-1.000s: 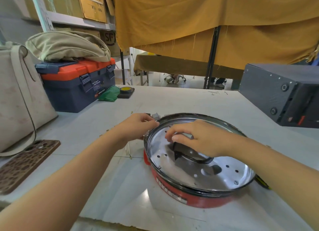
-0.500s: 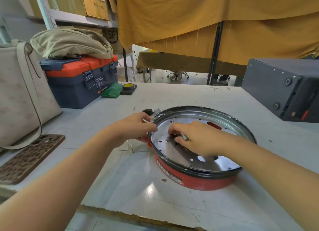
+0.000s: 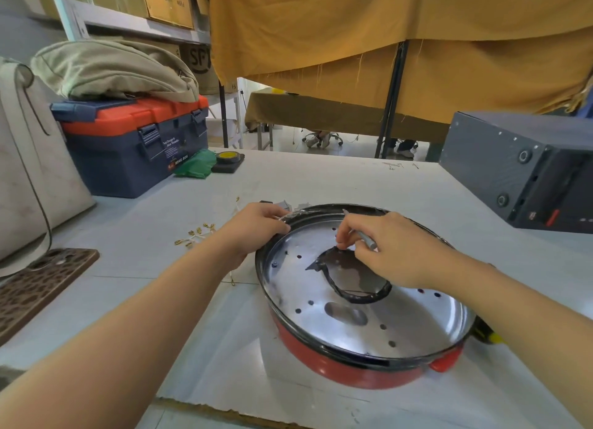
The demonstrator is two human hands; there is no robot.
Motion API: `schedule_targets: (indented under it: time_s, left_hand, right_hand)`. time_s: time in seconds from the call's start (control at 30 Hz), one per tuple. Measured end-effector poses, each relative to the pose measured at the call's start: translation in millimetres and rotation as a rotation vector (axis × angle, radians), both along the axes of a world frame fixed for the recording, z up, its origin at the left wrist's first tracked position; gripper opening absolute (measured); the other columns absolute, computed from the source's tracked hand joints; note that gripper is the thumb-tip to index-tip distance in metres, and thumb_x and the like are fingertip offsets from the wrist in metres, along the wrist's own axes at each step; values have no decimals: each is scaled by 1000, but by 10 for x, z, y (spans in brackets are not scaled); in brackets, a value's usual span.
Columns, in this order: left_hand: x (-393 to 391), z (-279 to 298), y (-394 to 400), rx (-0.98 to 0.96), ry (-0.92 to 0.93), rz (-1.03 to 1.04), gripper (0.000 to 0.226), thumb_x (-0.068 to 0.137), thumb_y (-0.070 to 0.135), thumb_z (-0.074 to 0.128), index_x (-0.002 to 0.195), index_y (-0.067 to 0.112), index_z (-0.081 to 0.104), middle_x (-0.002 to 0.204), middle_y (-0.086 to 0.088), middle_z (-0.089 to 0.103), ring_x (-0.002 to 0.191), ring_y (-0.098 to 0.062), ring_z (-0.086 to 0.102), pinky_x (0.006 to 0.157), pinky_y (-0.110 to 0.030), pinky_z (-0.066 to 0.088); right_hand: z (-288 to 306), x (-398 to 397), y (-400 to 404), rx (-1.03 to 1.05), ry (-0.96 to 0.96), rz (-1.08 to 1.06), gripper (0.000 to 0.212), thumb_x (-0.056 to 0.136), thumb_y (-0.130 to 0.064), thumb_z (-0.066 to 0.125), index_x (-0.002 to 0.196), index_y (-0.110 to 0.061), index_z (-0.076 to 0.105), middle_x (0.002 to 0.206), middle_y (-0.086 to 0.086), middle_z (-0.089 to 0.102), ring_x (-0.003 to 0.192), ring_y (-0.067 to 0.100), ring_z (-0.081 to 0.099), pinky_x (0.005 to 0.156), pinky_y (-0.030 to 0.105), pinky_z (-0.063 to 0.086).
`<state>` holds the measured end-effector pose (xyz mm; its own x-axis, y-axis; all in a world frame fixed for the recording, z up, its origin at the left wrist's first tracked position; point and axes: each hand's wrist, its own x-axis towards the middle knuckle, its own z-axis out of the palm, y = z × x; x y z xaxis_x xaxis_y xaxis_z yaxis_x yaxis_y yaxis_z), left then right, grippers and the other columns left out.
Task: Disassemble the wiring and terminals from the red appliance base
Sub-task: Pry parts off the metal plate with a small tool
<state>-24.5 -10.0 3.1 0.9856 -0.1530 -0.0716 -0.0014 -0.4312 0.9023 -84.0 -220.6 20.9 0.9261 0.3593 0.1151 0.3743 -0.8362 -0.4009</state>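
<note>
The round red appliance base with its perforated silver metal plate sits on the white table. At the base's far-left rim the left hand grips the edge; over the plate, the right hand pinches a thin grey tool above curled black wiring. Small brass terminals lie left of the base.

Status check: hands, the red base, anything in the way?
Left hand grips rim of red base. Right hand holds thin metal tool over the plate's middle opening. Loose terminals lie left, nothing blocking.
</note>
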Motion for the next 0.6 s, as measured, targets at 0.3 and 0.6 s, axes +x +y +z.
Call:
schedule_targets:
  time_s: [0.3,0.6]
  left_hand:
    - [65,-10,-60,-35,12,-14,16,91,8,55,101,13,67,86,-12,68,72,-23,63,73,-34,54]
    - [104,-36,-54,-25,-2,-27,16,91,9,54,101,14,67,83,-9,68,71,-21,64,69,-30,54]
  right_hand:
    - [-16,15,-76,-41,-47,-34,19,94,-17,46,102,-29,58,107,-1,67,73,11,60,72,33,51]
    - [-24,46,-67,-169,-73,-66,20,93,-18,47,104,-30,59,101,-1,70,62,8,52,70,36,51]
